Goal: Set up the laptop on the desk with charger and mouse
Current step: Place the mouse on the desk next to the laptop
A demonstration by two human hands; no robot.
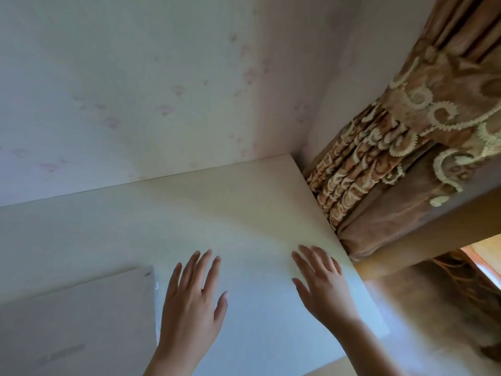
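Looking down at a pale bench point(244, 213) tucked into a room corner, with both hands spread out flat above it and grasping nothing. Left hand point(192, 302) has its fingers fanned just to the right of the laptop point(76, 321), which sits shut at the lower left of the bench, a smooth whitish slab with sharp corners and some faint lettering on the lid that's too blurry to read. Right hand point(322, 283) is near the bench's right edge, palm down, apart from the left one. Can't tell if either palm actually touches the surface. Wall point(135, 90) behind is light wallpaper with faded pink blotchy prints. Crowding the right side is a heavy brown curtain point(406, 147), velvety looking, gathered into pleats, with cream swirly embroidery, pressed right against the bench's far right corner.
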